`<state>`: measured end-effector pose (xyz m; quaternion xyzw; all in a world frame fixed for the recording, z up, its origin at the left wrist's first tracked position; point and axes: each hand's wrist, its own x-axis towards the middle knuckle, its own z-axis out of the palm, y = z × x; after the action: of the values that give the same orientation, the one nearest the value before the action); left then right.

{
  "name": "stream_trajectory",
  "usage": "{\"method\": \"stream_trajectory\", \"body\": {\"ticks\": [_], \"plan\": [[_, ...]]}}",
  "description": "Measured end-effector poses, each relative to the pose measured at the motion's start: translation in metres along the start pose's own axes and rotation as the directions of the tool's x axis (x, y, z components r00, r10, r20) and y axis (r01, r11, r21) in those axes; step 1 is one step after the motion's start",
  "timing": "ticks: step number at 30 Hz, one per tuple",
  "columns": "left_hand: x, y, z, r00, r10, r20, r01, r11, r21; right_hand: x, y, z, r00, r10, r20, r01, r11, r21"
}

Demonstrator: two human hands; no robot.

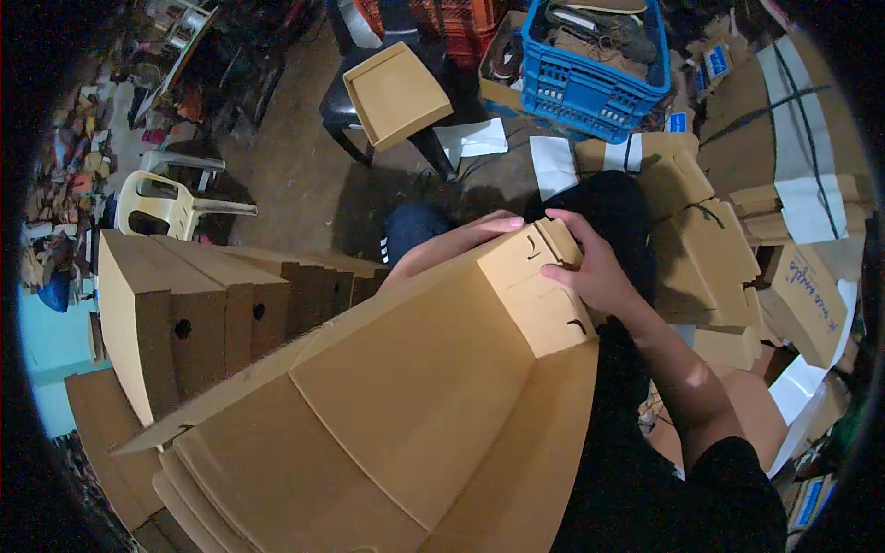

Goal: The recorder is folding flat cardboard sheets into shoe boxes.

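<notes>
1. Stretches over the person's legs point(631, 230) as a long, open-topped cardboard box point(396, 396).
2. Looks plain tan, creased across the long wall, with dark slots in the pale end panel point(530, 304).
3. Pinches that panel's edge between right hand point(601, 276) fingers and thumb.
4. Lays left hand point(461, 241) behind the far wall; cannot tell gripping from resting fingers.

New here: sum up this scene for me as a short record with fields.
Work: brown cardboard box, open, slanting across the view
Left hand: against its outside, near the far end
Right hand: at its end wall, thumb inside
Left side: row of cardboard boxes
Ahead: shallow cardboard tray on a dark chair; blue crate of shoes
</notes>
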<state>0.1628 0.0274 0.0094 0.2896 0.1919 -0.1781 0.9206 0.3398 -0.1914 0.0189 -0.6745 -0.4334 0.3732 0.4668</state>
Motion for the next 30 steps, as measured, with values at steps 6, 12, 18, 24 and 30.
{"method": "stream_trajectory", "body": {"ticks": [6,12,18,24,30], "plan": [[-0.047,0.036,0.079,0.807,0.574,0.141,-0.356,0.282,0.891,0.021,-0.013,0.019,0.994,-0.023,-0.108,0.031,0.997,0.072],[-0.022,0.013,0.026,0.949,0.173,-0.264,0.017,0.807,0.59,0.011,0.015,-0.007,0.869,0.301,0.392,-0.494,0.554,0.67],[-0.018,0.001,0.026,0.935,0.185,-0.303,0.01,0.839,0.544,-0.009,0.017,0.004,0.891,0.272,0.365,-0.45,0.643,0.62],[-0.014,-0.003,0.014,0.946,0.151,-0.288,0.046,0.816,0.577,-0.01,0.019,0.027,0.918,0.328,0.223,-0.397,0.773,0.495],[-0.01,-0.007,0.013,0.942,0.179,-0.282,0.03,0.795,0.606,-0.006,0.025,0.035,0.96,0.266,0.084,-0.276,0.855,0.439]]}}
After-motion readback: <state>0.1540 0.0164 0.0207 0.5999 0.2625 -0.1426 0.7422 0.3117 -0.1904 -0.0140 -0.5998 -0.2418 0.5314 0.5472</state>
